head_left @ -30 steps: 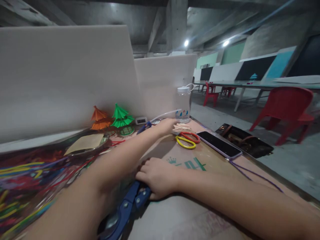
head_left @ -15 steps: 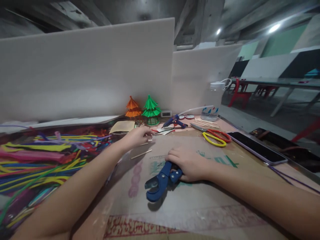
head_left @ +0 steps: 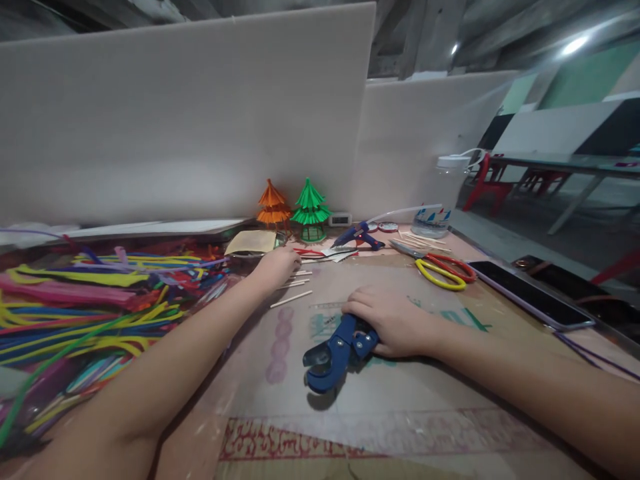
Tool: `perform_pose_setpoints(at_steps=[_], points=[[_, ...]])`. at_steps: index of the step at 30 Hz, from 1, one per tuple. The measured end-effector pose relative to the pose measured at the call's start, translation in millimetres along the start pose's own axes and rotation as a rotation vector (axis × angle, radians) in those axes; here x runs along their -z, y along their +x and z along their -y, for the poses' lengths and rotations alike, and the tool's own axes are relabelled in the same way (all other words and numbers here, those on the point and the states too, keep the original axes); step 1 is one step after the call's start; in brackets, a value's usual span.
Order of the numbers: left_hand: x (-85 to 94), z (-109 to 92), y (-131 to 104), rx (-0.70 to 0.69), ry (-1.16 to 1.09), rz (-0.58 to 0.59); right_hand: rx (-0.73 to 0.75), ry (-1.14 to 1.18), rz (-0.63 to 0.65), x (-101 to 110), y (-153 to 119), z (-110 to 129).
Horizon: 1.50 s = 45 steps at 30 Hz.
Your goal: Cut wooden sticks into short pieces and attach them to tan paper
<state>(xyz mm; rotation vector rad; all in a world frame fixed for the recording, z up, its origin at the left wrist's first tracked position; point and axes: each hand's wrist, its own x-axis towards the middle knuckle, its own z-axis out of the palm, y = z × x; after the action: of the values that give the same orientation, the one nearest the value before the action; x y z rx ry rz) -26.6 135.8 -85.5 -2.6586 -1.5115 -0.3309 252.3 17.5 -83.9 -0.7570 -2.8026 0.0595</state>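
Tabletop, pinkish-brown under a clear, printed plastic sheet, spreads beneath the right hand, which, near the middle, clasps the handles of a dark-blue, metal-bladed cutter whose long axis slants toward the surface's near left corner. The left hand, closer to the far edge, has its fingers curled, though whether they grip anything I cannot tell. Slim, pale wooden sticks lie just right of it, between both hands but nearer the left, long axes running crosswise, left ends tipped toward the near edge.
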Motion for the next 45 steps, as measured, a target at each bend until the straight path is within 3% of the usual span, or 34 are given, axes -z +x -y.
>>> perform_pose_setpoints(at_steps=[6, 10, 14, 19, 24, 30, 37, 42, 45], points=[[-2.7, 4.2, -2.3, 0.032, -0.018, -0.019, 0.007, -0.011, -0.017, 0.4, -1.0, 0.8], [1.6, -4.7, -5.9, 0.058, -0.082, -0.076, -0.031, -0.045, -0.045, -0.4, -3.0, 2.1], [30.4, -34.6, -12.3, 0.076, -0.197, -0.193, -0.072, -0.092, -0.097, 5.2, -10.3, 2.1], [82.5, -85.0, -39.0, -0.066, -0.34, -0.34, -0.087, -0.232, -0.259, 30.8, -19.9, -9.1], [101.7, -108.2, -67.2, -0.268, -0.506, -0.472, -0.104, -0.419, -0.501, 64.7, -27.9, -29.9], [101.3, -117.4, -80.1, -0.338, -0.529, -0.491, -0.062, -0.594, -0.698, 90.5, -35.0, -34.5], [101.9, -133.9, -88.6, -0.414, -0.558, -0.41, 0.015, -0.735, -0.765, 95.4, -36.1, -15.1], [100.9, -136.5, -92.9, -0.53, -0.543, -0.272, 0.077, -0.809, -0.797, 98.9, -37.5, -4.5], [102.1, -136.6, -93.9, -0.553, -0.549, -0.265, 0.107, -0.822, -0.803, 102.3, -39.1, -2.2]])
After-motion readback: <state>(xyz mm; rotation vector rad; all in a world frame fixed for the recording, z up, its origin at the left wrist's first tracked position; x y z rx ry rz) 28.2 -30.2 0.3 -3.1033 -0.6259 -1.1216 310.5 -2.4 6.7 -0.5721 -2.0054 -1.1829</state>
